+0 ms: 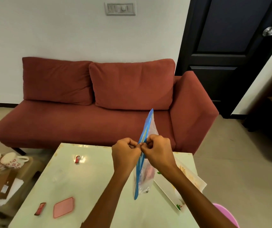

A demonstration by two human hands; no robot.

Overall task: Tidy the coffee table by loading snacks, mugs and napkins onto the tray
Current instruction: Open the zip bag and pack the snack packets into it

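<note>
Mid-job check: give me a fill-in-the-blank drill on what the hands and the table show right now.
1. The left hand and right hand both pinch the ____ seal of the zip bag.
2. The patterned mugs at far left number ____.
3. The square mat on the table is ____.
Missing words: blue; two; pink.

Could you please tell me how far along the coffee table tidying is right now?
Done: little, it seems; the visible part of the white tray looks unloaded. In hand: the left hand and right hand share a grip on the zip bag at its blue seal. Left: two red packets and a pink lid lie on the table, and the mugs and napkins sit on the side table.
</note>
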